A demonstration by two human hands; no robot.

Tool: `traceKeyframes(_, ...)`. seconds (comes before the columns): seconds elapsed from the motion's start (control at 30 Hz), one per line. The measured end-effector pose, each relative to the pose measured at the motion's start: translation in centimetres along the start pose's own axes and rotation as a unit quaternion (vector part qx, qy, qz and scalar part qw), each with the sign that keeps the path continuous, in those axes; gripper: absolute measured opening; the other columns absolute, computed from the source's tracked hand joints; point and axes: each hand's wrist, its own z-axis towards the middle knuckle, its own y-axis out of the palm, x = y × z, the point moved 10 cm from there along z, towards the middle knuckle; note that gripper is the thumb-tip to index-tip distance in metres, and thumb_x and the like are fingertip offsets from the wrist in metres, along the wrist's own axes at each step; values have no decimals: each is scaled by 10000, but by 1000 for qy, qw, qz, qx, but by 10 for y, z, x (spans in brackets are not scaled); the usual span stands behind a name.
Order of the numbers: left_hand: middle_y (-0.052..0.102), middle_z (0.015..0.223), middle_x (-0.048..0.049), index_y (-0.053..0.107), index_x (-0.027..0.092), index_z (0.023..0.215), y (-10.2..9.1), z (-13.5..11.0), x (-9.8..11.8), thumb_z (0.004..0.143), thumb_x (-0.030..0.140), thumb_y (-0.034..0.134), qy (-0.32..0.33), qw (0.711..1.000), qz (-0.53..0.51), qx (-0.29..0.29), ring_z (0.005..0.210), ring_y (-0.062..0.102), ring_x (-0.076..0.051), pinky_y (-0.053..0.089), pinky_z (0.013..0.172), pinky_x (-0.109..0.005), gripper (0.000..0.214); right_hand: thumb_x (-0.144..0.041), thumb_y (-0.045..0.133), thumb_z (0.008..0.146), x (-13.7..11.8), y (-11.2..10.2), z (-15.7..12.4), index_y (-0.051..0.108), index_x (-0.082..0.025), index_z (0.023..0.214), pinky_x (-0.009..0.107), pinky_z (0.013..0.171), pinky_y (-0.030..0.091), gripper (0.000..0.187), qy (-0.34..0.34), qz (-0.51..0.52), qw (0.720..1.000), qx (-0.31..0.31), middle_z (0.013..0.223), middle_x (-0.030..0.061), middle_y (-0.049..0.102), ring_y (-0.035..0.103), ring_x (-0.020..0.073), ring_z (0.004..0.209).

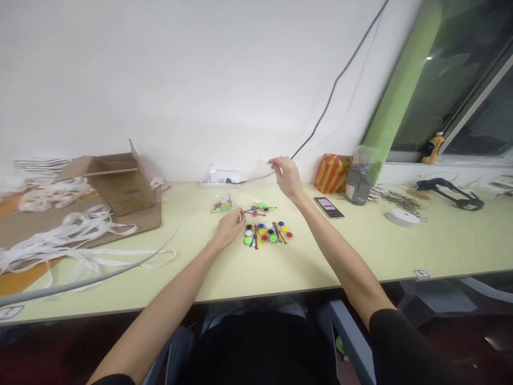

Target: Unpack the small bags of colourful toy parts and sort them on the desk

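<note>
Left-hand fingers point(239, 216) just beside colored plastic discs point(262, 232)

The room was bright and evenly lit, with soft light that seemed to fall from above, and the white wall point(180, 80) came close to blowing out. The translucent sheet point(261, 169) in the right hand point(286, 176) almost melted into it. Shadows on the tabletop point(401, 256) were faint and soft, even under the left hand point(228, 227). The window point(436, 91) looked dark, with one small glint on its glass. Below the tabletop's edge, everything sank into murk. Wide-angle distortion bowed and tilted lines toward the corners, yet the middle looked fairly sharp, without obvious motion blur.
</note>
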Motion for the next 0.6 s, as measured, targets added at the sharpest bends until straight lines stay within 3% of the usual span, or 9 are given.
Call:
traceKeyframes(0.07, 716, 880, -99, 643, 157, 1065, -1, 1, 9, 992, 534, 230, 3, 984, -180, -11, 826, 647, -220, 481, 747, -330, 564, -185, 335, 1028, -23, -12, -16, 628, -208, 1255, 424, 1011, 373, 372, -16, 7, 999, 35, 1088, 104, 668, 536, 268, 1105)
traceKeyframes(0.17, 689, 1188, -185, 543, 111, 1326, -5, 1, 23, 949, 691, 38, 13, 905, -423, -48, 1015, 663, -257, 525, 807, -370, 856, -187, 398, 1017, -71, 10, -57, 634, -237, 1287, 432, 1069, 353, 361, -118, 29, 991, -51, 1152, 100, 683, 535, 259, 1192)
traceKeyframes(0.23, 596, 1361, -208, 427, 116, 1444, -9, 2, 22, 941, 726, 95, 8, 854, -518, -52, 1153, 628, -275, 525, 896, -409, 857, -151, 407, 1008, -93, 32, -87, 606, -269, 1337, 433, 1107, 336, 402, -176, 43, 976, -122, 1204, 81, 687, 520, 239, 1261)
traceKeyframes(0.3, 551, 1425, -189, 375, 159, 1478, -11, 2, 19, 961, 640, 360, 7, 808, -587, -51, 1238, 592, -268, 492, 998, -434, 707, -138, 391, 1012, -98, 48, -107, 566, -294, 1382, 431, 1117, 339, 438, -185, 55, 969, -155, 1224, 66, 690, 497, 218, 1315)
traceKeyframes(0.4, 547, 1445, -139, 391, 232, 1455, -14, 4, 15, 838, 302, 710, 31, 744, -666, -43, 1322, 538, -252, 408, 1122, -454, 698, -264, 475, 1016, -81, 49, -112, 528, -280, 1411, 446, 1100, 366, 398, -119, 86, 982, -122, 1291, 75, 657, 488, 238, 1328)
traceKeyframes(0.5, 535, 1461, -125, 453, 236, 1405, -13, 4, 15, 770, 156, 753, 39, 709, -702, -49, 1356, 507, -255, 358, 1174, -460, 708, -385, 536, 993, -44, 36, -109, 506, -230, 1417, 447, 1020, 428, 453, 27, 124, 992, -26, 1249, 107, 658, 557, 262, 1191)
traceKeyframes(0.6, 529, 1471, -120, 482, 229, 1388, -11, 3, 20, 771, 123, 749, 31, 705, -706, -63, 1362, 503, -249, 330, 1200, -434, 682, -435, 538, 985, -25, 40, -116, 669, -221, 1166, 418, 922, 456, 309, 100, 148, 984, -22, 986, 81, 706, 591, 251, 976)
